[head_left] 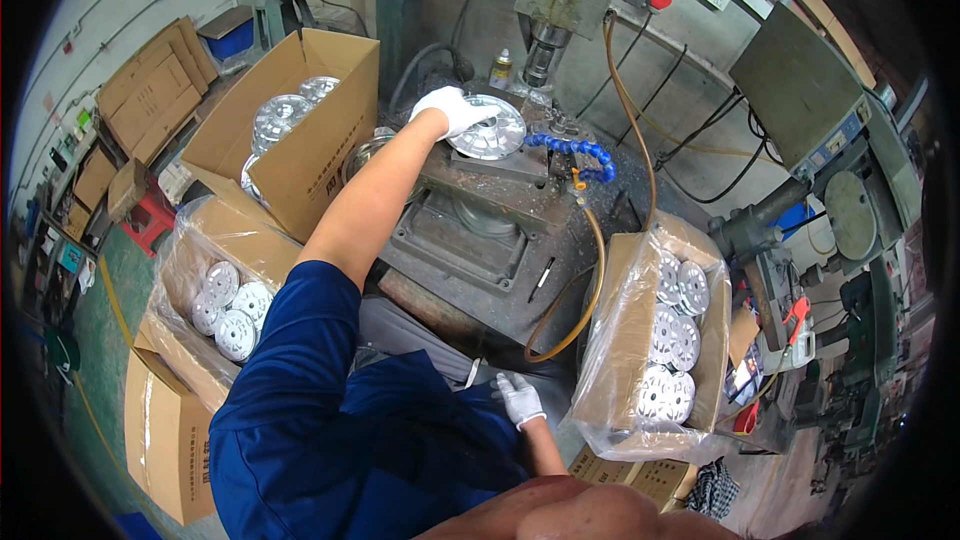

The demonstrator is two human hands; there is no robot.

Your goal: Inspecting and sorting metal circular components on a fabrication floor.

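Note:
My left hand [450,112], in a white glove, reaches forward to the drilling machine and grips the left rim of a round, silvery cast metal disc [494,136]. The disc lies over a metal fixture block [500,164] on the machine table, below the drill spindle [545,52]. A blue segmented coolant hose [575,145] points at the disc from the right. My right hand [520,400], also gloved in white, rests by my lap with its fingers apart, holding nothing.
Similar discs fill an open carton [610,340] at right and a plastic-lined carton [190,240] at left; a taller carton [320,130] stands behind that. A marker pen [542,278] and metal chips lie on the machine table [440,290]. A brown hose [600,270] loops down its right side.

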